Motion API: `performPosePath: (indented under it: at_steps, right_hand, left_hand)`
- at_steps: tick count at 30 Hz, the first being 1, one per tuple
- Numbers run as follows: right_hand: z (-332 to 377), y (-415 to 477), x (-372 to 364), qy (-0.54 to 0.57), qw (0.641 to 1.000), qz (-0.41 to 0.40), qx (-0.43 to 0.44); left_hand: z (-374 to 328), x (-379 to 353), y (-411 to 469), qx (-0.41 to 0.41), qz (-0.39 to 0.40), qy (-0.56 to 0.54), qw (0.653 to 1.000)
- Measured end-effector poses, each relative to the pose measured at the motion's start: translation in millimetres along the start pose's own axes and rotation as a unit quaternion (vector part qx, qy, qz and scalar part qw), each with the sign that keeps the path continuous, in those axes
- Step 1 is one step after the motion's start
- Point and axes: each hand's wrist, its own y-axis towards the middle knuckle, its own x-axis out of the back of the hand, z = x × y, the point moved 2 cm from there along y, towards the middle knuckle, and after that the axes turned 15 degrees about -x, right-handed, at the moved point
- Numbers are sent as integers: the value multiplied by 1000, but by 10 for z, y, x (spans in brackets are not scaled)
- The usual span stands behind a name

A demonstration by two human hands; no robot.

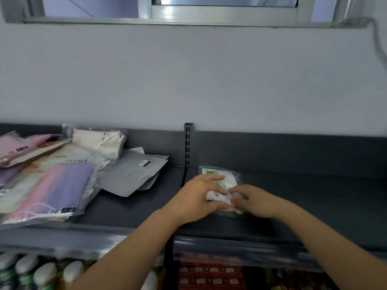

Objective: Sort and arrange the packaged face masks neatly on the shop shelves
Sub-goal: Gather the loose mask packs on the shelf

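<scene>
A clear packet of white face masks with a green "FACE" label point(215, 174) lies flat on the dark top shelf point(303, 195), just right of the slotted upright. My left hand point(194, 199) rests on its left side with fingers spread. My right hand point(253, 200) touches its lower right part, fingertips on the plastic. Both hands hide much of the packet. To the left, a loose heap of mask packets covers the shelf: a pink-and-purple pack point(54, 189), a grey pouch point(134, 174), a white mask pack point(100, 143) and a pink pack point(21, 147).
A slotted metal upright point(187, 143) divides the shelf's back panel. The pale wall and a window frame point(209, 13) rise behind. Below the shelf's front rail stand white-capped bottles point(41, 273) at left and red boxes point(211, 277) at centre.
</scene>
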Motion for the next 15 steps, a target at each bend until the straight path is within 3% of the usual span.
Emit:
performPosePath:
  at_steps: [3, 6, 9, 15]
  right_hand:
    - [46, 29, 9, -42, 999, 5, -20]
    - [147, 86, 65, -41, 998, -41, -18]
    - [456, 101, 83, -12, 997, -74, 35]
    - [1305, 49, -174, -22, 990, -44, 135]
  left_hand:
    - [55, 294, -72, 20, -5, 70, 997]
    - [138, 607, -211, 35, -9, 139, 990]
    - [190, 902, -424, 73, -48, 170, 982]
    - [328, 1450, -1076, 162, -69, 228, 958]
